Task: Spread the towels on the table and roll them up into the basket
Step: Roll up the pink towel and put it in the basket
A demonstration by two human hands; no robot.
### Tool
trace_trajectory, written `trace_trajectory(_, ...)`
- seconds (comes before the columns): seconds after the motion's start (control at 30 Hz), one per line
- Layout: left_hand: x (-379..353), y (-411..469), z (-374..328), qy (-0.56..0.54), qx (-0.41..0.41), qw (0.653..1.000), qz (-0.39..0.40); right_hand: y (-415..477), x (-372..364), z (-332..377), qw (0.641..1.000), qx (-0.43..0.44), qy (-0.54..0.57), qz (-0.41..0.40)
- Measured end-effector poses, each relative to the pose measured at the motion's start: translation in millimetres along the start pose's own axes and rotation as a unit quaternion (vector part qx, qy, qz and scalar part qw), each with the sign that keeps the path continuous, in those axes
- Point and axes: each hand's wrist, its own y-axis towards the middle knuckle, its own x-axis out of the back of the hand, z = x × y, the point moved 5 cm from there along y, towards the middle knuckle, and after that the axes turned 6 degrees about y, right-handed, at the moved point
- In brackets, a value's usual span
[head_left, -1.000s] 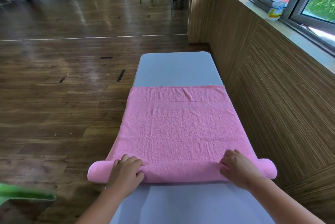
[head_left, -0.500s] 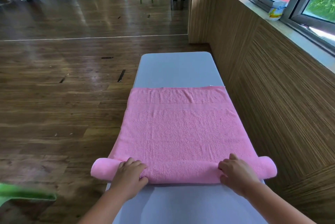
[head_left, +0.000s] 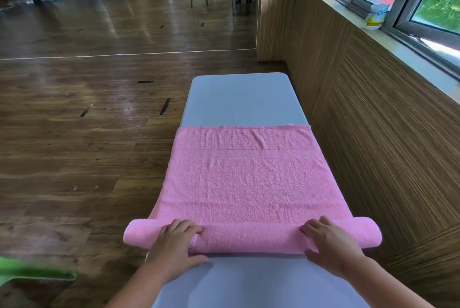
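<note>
The roll is a touch fatter than a second ago, and it has crept forward along the grey bench point(head_left: 239, 98), so the rolling is under way with most of the pink towel point(head_left: 244, 183) still lying flat ahead. The left hand point(head_left: 174, 245) and right hand point(head_left: 331, 245) sit near either end of the rolled end point(head_left: 249, 238), fingers curved over its top and thumbs on the near side, cupping it and ready to push again. No basket shows beside this bench.
</note>
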Motion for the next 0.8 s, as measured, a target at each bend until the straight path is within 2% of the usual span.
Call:
trace_trajectory(0.23,7,5,-8,0.05,-0.008,0.999,-0.012,12,9,-1,1.0,-0.022,0.01,0.019)
trace_trajectory(0.3,8,8,-7,0.043,0.001,0.999,-0.005,16,14,-4,0.999,-0.033,0.022,-0.009)
trace_trajectory(0.4,12,12,3,0.032,0.035,0.997,-0.063,16,15,-3,0.994,-0.057,0.043,-0.083)
trace_trajectory(0.47,11,11,3,0.008,0.036,0.994,-0.103,11,11,-1,0.993,-0.04,0.045,-0.097)
trace_trajectory(0.53,6,7,1,0.0,0.025,0.996,-0.088,4,2,-2,0.997,-0.022,0.038,-0.067)
trace_trajectory(0.63,-4,1,0,0.037,0.023,0.999,-0.022,2,-9,-5,0.999,-0.014,0.001,-0.039)
trace_trajectory(0.73,1,3,-4,0.057,0.03,0.998,-0.028,6,-3,-1,0.998,-0.022,-0.021,-0.051)
trace_trajectory(0.8,5,7,-9,0.056,0.017,0.998,-0.018,9,1,-1,1.0,-0.019,-0.008,-0.018)
